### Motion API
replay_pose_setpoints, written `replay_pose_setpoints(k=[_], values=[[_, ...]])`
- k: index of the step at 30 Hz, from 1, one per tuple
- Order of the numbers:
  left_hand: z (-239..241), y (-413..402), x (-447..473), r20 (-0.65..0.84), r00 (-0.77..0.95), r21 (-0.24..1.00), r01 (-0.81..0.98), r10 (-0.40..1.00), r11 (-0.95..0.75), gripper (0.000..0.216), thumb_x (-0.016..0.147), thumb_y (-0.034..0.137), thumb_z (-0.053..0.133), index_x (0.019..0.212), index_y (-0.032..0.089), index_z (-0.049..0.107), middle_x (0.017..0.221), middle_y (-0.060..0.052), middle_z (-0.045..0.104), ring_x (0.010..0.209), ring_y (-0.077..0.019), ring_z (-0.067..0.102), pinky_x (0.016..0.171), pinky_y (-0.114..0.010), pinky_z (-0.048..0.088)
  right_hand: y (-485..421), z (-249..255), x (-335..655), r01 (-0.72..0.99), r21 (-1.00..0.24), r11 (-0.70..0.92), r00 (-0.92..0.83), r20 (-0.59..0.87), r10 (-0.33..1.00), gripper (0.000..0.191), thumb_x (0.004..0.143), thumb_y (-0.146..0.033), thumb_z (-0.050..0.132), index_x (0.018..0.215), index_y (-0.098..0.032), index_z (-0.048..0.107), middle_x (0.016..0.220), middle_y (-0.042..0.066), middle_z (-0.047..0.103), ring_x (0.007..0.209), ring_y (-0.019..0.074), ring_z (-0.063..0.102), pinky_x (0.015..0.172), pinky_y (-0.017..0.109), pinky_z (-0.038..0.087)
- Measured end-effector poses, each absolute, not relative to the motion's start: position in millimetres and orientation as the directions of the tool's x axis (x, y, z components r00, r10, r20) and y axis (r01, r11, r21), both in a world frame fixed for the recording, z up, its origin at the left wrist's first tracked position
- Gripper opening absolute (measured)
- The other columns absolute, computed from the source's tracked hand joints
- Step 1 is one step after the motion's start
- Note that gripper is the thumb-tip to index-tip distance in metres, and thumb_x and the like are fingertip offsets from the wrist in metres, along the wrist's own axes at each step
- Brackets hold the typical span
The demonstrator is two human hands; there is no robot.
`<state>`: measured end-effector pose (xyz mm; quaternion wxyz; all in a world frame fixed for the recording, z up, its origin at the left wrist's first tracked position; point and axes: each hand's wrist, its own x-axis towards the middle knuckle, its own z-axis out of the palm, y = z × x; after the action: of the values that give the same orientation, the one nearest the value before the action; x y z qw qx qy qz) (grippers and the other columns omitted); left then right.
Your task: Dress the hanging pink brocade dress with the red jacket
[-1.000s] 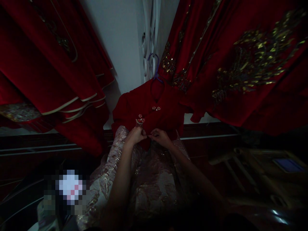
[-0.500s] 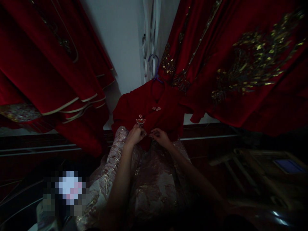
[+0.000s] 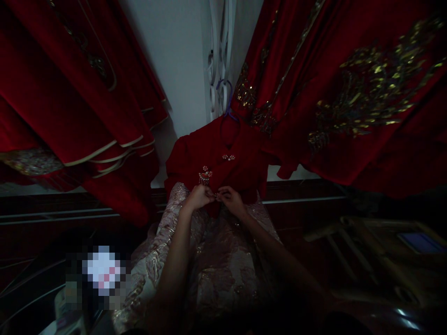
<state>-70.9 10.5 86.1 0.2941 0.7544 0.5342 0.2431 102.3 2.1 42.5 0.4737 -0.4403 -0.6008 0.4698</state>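
Observation:
A red garment [image 3: 240, 181] hangs from a purple hanger [image 3: 228, 109], and its lower part lies against the patterned, shiny fabric [image 3: 223, 279] over my lap. My left hand [image 3: 199, 196] is closed in a pinch at the garment's lower front. Facing it, fingertips almost meeting, my right hand [image 3: 232, 201] also pinches. Between the fingertips shows a tiny beaded ornament [image 3: 215, 196], dim and partly covered. Just above my left hand, a beaded brooch-like piece with tassels [image 3: 205, 175] sits on the red cloth. A pearl-like beaded fastener [image 3: 228, 157] is higher up, near the neckline.
Red draped garments with pale trim [image 3: 104, 153] hang on the left. At right hangs red cloth with gold sequin embroidery [image 3: 377, 93]. A white metal scrollwork piece [image 3: 220, 60] stands behind the hanger. Low on the right is a wooden chair-like frame [image 3: 377, 251] bearing a phone-like screen [image 3: 421, 242].
My two hands have come slightly closer together at the beaded ornament. The garment and surroundings shift a little with the camera.

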Motion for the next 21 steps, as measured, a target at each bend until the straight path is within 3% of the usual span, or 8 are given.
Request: replay_pose_setpoints(k=[3,11,14,21], values=[[87.6,9.6,-70.1,0.070,0.322,0.714,0.644,0.944,-0.273,0.016,0.069,0.026,0.059,0.075,0.016,0.070,0.076,-0.003,0.072,0.072,-0.0160,0.067,0.063,-0.021,0.047,1.0,43.8,103.6,0.167,-0.960,0.226,-0.146,0.202,0.968,0.027,0.076,-0.035,0.060,0.096,-0.018,0.056,0.084,0.003,0.061,0.070,0.0124,0.065,0.066,0.026,0.056],[86.3,10.5,-66.6,0.071,0.352,0.663,0.682,0.933,-0.308,0.020,0.069,0.014,0.054,0.078,0.012,0.072,0.076,-0.005,0.072,0.071,-0.0145,0.065,0.063,-0.019,0.044,0.7,46.1,106.5,0.327,-0.894,0.306,-0.127,0.279,0.952,0.022,0.077,-0.032,0.059,0.093,-0.019,0.057,0.084,0.003,0.063,0.069,0.0117,0.062,0.060,0.022,0.052],[83.0,12.7,-67.1,0.083,0.364,0.627,0.705,0.928,-0.332,0.023,0.068,0.011,0.052,0.078,0.013,0.073,0.075,-0.005,0.072,0.069,-0.0144,0.065,0.062,-0.020,0.043,0.4,45.8,106.8,0.359,-0.879,0.313,-0.121,0.289,0.950,0.020,0.077,-0.031,0.057,0.094,-0.019,0.057,0.083,0.003,0.062,0.067,0.0114,0.061,0.058,0.021,0.052],[80.1,14.6,-65.7,0.088,0.381,0.687,0.646,0.920,-0.333,0.021,0.072,0.019,0.055,0.083,0.017,0.074,0.081,-0.004,0.073,0.072,-0.0150,0.066,0.065,-0.021,0.046,1.0,41.7,108.0,0.360,-0.872,0.332,-0.103,0.317,0.943,0.018,0.077,-0.026,0.055,0.094,-0.019,0.056,0.085,0.003,0.062,0.069,0.0112,0.061,0.059,0.022,0.052]])
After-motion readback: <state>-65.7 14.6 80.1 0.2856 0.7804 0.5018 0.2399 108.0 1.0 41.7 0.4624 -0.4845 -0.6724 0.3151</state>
